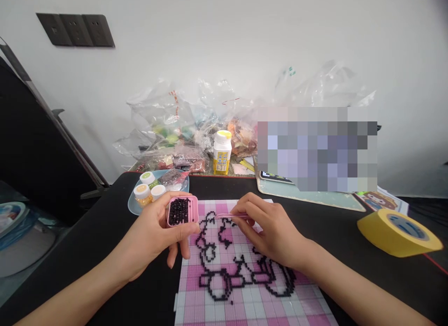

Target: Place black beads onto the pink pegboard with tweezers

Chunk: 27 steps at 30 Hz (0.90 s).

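My left hand grips a small pink box by its sides, over the upper left of the pegboard. Black tube beads fill much of the box. Between the thumb and fingers of my right hand are pink tweezers, their tips near the top of the bead outline. Under both hands lies a pink and white checked pegboard. Black beads set on it form a curving outline, partly covered by my right hand.
A blue tray with small jars and a bead bag stands at the back left. Behind are a white and yellow bottle and clear plastic bags. Yellow tape lies at right. A blurred patch hides the back right.
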Tool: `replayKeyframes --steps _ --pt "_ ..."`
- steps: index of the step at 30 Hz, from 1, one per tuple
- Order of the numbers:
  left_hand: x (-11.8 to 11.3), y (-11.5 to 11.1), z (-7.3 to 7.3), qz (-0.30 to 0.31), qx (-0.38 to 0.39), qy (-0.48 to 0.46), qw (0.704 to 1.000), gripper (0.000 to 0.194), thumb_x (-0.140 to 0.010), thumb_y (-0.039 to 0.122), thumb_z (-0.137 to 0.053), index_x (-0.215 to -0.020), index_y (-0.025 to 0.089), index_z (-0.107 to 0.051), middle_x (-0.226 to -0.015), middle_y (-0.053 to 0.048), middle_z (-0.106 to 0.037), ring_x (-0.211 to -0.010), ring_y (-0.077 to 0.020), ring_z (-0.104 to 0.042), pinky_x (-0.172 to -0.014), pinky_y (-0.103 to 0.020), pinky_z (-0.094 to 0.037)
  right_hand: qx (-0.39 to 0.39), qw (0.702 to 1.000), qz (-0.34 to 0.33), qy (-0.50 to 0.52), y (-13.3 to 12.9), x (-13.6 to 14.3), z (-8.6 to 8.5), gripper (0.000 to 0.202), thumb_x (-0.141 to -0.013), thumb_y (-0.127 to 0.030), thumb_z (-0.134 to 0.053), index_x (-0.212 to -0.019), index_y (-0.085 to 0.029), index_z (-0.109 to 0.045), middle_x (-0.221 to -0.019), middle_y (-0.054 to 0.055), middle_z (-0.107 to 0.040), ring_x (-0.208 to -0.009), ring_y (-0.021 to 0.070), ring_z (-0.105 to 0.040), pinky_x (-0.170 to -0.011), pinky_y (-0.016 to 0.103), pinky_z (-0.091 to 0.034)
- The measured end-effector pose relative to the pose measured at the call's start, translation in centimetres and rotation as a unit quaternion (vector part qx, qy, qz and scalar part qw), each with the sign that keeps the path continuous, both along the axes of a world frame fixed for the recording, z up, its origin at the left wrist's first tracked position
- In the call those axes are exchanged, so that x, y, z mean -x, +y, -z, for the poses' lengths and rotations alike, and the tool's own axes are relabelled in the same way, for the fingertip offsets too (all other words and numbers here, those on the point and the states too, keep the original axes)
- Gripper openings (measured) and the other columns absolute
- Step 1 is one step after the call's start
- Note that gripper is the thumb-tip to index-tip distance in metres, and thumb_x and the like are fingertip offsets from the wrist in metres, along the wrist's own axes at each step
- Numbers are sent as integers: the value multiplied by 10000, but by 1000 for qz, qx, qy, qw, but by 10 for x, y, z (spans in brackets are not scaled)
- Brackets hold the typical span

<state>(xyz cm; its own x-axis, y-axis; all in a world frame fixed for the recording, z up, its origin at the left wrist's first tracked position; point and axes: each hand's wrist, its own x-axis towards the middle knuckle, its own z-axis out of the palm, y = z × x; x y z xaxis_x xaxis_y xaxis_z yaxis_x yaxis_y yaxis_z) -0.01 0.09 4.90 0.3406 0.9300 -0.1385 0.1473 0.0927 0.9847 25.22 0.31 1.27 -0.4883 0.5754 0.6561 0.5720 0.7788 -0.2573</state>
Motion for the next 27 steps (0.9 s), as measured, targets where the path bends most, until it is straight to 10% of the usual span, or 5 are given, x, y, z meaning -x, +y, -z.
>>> replayKeyframes --steps 27 --pt "-3 -1 -1 -31 -13 12 999 494 -792 316 -811 -1162 193 -506 -660 5 -734 -534 -174 -709 -336 -157 -449 -2 999 1 -46 -1 2 6 187 -1030 -226 -468 -928 -165 -613 -837 38 -657 -655 122 -604 -542 228 -446"
